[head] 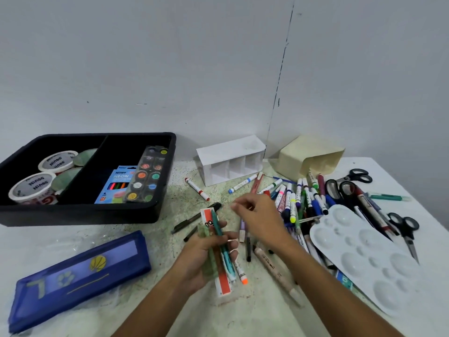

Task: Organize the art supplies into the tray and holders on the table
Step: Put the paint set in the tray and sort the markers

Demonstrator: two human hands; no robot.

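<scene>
My left hand [201, 259] grips a bundle of pens and markers [224, 254] with an orange-and-white packet, upright over the table's middle. My right hand [257, 215] hovers just right of the bundle, fingers pinched loosely; whether it holds anything is unclear. A pile of markers [296, 200] lies to its right. The black tray [150, 210] at the left holds paint tubs [57, 161], a neon pencil box [114, 186] and a watercolour set [145, 176]. A white holder [226, 154] with three compartments lies on its side at the back, beside a tipped cream holder [306, 152].
A blue pencil case [80, 278] lies at the front left. A white paint palette [364, 259] rests over pens at the right. Scissors [359, 177] and more scissors [405, 229] lie near the right edge. Loose pens [194, 220] and a red-capped marker [196, 188] are scattered mid-table.
</scene>
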